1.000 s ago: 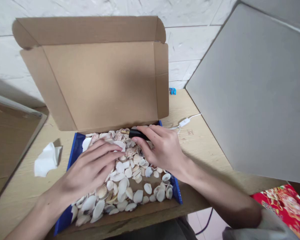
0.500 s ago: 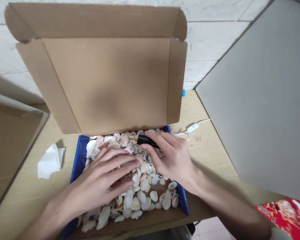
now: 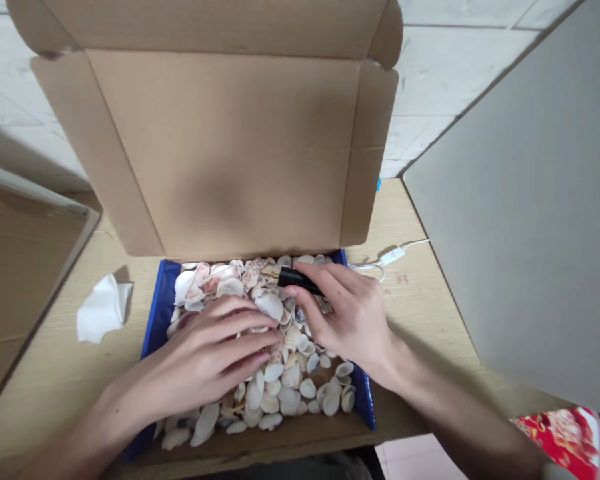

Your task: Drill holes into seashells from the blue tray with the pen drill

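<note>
Many seashells in white, cream and pinkish tones fill a shallow blue-edged cardboard box. My left hand lies palm down over the shells, its fingers stretched and slightly apart, the tips touching them. Beneath that palm the shells are hidden. My right hand grips a black cylindrical tool between thumb and fingers. A thin brass-coloured tip on the tool points left over the shells at the back of the box. Close to my left fingertips sits a pale shell with small dark dots.
The box's lid stands raised against the tiled wall. A crumpled white tissue lies left of the box. On the right are a white cable with an inline switch and a grey panel. Another cardboard box stands left.
The camera view has shifted slightly. My left hand has slid a little down, uncovering the dotted pale shell. My right hand keeps its grip on the black tool in nearly the same place.
</note>
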Demonstrator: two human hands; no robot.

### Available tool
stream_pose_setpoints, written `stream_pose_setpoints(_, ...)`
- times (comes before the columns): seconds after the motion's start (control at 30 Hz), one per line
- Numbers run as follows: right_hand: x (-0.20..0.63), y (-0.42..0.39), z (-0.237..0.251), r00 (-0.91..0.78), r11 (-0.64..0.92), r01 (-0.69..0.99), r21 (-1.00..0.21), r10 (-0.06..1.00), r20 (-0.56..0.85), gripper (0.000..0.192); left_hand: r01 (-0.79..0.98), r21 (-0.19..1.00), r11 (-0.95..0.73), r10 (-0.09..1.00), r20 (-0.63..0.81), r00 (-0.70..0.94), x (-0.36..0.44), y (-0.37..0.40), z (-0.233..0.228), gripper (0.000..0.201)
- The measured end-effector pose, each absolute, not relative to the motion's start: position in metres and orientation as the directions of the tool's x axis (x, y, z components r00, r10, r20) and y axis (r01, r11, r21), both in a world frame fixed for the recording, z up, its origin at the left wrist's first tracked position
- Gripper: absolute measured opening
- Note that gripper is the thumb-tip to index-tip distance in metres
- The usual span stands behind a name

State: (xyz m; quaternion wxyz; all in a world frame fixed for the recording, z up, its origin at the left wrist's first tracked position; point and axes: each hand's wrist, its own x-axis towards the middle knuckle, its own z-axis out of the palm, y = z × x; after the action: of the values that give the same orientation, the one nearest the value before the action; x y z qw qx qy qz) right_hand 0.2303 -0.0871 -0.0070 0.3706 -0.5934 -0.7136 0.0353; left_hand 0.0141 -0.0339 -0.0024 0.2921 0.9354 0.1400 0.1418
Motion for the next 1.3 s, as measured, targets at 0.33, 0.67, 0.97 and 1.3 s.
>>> stream_pose_setpoints(0.33, 0.228, -0.087, -0.009, -0.049, 0.27, 0.864, -0.424, 0.885, 0.462, 0.028, 0.172, 0.469, -0.866, 0.269, 0.147, 0.952, 0.022, -0.041, -0.003, 0.028)
stream_pose_setpoints(0.67, 0.228, -0.086, -0.005, -0.023, 0.26, 0.843, -0.472, 0.892, 0.451, 0.03, 0.248, 0.797, -0.551, 0.495, 0.073, 0.866, 0.01, -0.028, 0.011, 0.022)
stream_pose_setpoints(0.97, 0.23, -0.072, 0.001, -0.101, 0.283, 0.909, -0.305, 0.861, 0.498, 0.033, 0.216, 0.939, -0.268, 0.655, 0.012, 0.756, -0.022, -0.005, 0.01, 0.032)
stream_pose_setpoints(1.3, 0.23, -0.09, -0.006, -0.351, 0.531, 0.827, -0.185, 0.745, 0.567, 0.025, 0.278, 0.943, -0.186, 0.731, -0.056, 0.68, -0.022, -0.011, 0.007, 0.035)
